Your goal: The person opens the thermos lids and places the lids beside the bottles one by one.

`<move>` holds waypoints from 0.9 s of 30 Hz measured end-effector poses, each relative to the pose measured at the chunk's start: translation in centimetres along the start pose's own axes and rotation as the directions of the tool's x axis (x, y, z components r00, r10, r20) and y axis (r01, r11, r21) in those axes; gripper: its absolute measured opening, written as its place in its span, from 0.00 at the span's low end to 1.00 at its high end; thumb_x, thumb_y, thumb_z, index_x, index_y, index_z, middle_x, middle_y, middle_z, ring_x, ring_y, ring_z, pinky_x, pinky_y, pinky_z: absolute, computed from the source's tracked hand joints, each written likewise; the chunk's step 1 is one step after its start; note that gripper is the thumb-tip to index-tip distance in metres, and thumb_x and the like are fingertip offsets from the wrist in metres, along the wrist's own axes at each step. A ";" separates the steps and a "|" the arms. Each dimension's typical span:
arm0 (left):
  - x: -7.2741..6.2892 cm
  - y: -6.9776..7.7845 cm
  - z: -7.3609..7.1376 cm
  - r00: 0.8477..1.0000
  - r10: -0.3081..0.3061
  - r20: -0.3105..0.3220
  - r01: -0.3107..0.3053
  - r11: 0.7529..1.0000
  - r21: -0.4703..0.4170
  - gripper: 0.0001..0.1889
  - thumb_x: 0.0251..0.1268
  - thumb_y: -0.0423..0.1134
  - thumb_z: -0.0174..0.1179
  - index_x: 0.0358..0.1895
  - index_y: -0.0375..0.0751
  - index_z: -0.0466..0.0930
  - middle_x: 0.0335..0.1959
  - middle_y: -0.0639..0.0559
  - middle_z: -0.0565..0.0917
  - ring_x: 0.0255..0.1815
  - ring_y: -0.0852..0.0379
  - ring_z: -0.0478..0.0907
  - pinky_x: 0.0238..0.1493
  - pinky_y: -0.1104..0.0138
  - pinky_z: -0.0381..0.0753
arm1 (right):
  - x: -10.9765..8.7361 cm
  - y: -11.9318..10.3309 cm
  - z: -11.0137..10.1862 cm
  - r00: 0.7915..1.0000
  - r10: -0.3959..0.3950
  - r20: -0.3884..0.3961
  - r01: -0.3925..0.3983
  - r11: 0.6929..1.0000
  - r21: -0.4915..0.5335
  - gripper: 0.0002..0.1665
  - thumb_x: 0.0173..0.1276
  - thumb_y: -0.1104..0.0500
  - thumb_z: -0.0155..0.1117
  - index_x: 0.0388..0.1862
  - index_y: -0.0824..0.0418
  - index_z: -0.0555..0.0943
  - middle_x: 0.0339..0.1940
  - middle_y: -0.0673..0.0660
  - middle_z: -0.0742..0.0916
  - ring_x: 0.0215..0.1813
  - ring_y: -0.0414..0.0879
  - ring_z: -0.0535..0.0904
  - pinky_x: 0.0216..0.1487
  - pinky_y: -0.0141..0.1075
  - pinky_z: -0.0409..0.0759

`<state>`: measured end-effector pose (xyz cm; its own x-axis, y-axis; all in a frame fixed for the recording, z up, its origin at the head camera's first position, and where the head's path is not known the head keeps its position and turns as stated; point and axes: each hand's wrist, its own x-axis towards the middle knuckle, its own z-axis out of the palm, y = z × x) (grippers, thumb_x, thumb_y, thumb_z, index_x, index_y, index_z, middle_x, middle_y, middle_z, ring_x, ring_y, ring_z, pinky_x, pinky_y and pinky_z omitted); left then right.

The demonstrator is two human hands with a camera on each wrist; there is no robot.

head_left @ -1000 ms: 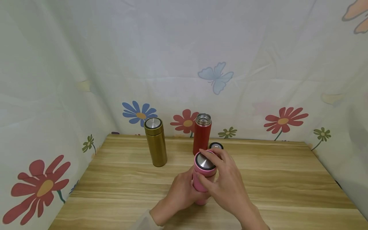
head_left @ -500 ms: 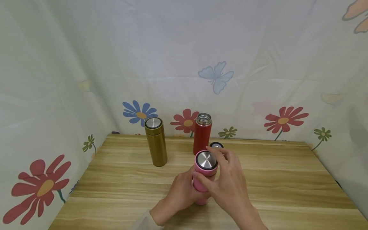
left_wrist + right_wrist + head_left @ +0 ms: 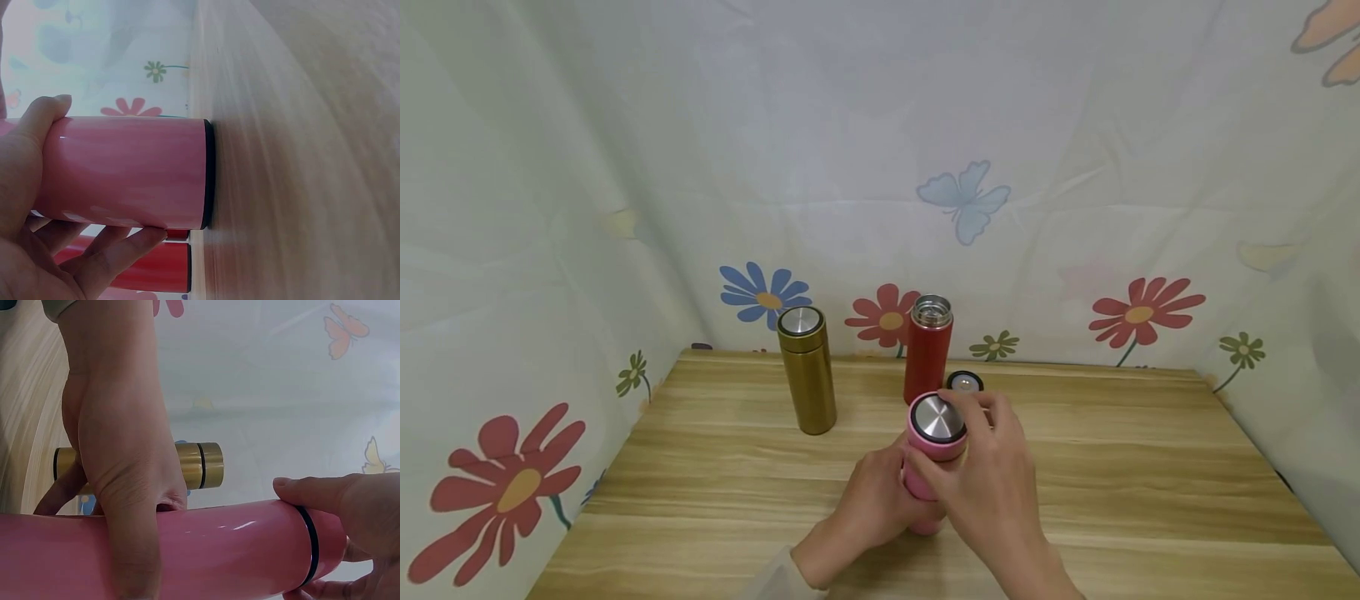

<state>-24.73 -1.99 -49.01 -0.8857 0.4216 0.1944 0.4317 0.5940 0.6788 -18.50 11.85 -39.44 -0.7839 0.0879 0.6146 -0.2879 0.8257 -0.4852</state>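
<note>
Fingers of the left hand (image 3: 874, 498) curl round the pink bottle (image 3: 922, 479), upright in the near middle. The right hand's (image 3: 994, 477) fingers pinch its shiny lid (image 3: 937, 418). Farther back, on the left, stands a gold bottle (image 3: 808, 383).

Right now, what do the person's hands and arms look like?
The left hand and right hand are bare, with no gloves or rings visible. A plain, pale sleeve stops short of the left hand; no right sleeve can be made out.

Left hand (image 3: 876, 496) lower, fingers (image 3: 122, 259) curled in a grip, right hand (image 3: 992, 467) above, fingers bent and pinching
</note>
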 end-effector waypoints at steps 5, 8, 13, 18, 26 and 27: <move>0.0 0.0 -0.1 1.000 -0.009 0.008 0.009 1.000 -0.013 0.40 0.50 0.53 0.79 0.67 0.54 0.71 0.54 0.57 0.87 0.47 0.65 0.84 0.51 0.66 0.85 | 0.0 0.1 0.0 1.000 -0.008 -0.009 0.008 1.000 0.007 0.42 0.42 0.48 0.91 0.58 0.54 0.82 0.47 0.57 0.80 0.43 0.50 0.78 0.41 0.42 0.81; 0.0 0.0 -0.1 1.000 -0.013 0.011 0.014 1.000 -0.021 0.40 0.50 0.53 0.79 0.68 0.55 0.71 0.54 0.57 0.87 0.47 0.66 0.84 0.51 0.66 0.85 | 0.0 0.1 0.0 1.000 -0.014 -0.012 0.014 1.000 0.011 0.42 0.42 0.49 0.91 0.57 0.55 0.83 0.47 0.57 0.80 0.43 0.50 0.78 0.41 0.42 0.80; 0.0 -0.1 -0.1 1.000 -0.009 0.010 0.009 1.000 -0.022 0.40 0.50 0.54 0.79 0.67 0.55 0.71 0.53 0.57 0.88 0.47 0.65 0.84 0.51 0.65 0.85 | 0.1 0.2 0.0 1.000 -0.014 0.002 0.014 1.000 0.027 0.42 0.43 0.49 0.91 0.59 0.56 0.83 0.49 0.58 0.80 0.46 0.50 0.78 0.43 0.43 0.81; 0.0 -0.2 -0.1 1.000 0.001 0.002 -0.001 1.000 -0.007 0.39 0.50 0.55 0.79 0.67 0.55 0.71 0.53 0.57 0.88 0.47 0.64 0.84 0.50 0.65 0.85 | 0.2 0.3 -0.1 1.000 -0.009 0.028 0.008 0.998 0.065 0.41 0.44 0.51 0.91 0.59 0.56 0.83 0.52 0.58 0.81 0.49 0.51 0.80 0.46 0.45 0.83; 0.0 -0.2 -0.2 1.000 -0.005 0.010 0.005 1.000 -0.017 0.41 0.53 0.61 0.77 0.69 0.55 0.69 0.55 0.58 0.87 0.49 0.63 0.84 0.54 0.63 0.85 | 0.4 0.7 -0.4 0.996 -0.004 0.088 -0.009 0.988 0.154 0.40 0.47 0.53 0.89 0.61 0.55 0.84 0.55 0.57 0.81 0.54 0.50 0.81 0.50 0.47 0.83; 0.0 -0.3 -0.2 1.000 -0.004 0.010 0.004 1.000 -0.019 0.41 0.53 0.61 0.76 0.69 0.55 0.69 0.55 0.58 0.87 0.49 0.63 0.84 0.55 0.62 0.85 | 0.5 0.7 -0.5 0.995 -0.004 0.097 -0.013 0.986 0.168 0.40 0.47 0.53 0.89 0.61 0.54 0.84 0.56 0.56 0.81 0.54 0.50 0.81 0.51 0.48 0.83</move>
<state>-24.90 -2.23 -49.06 -0.8857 0.4261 0.1844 0.4245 0.5825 0.6932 -18.80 12.78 -39.20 -0.8327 0.0301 0.5529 -0.3663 0.7189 -0.5908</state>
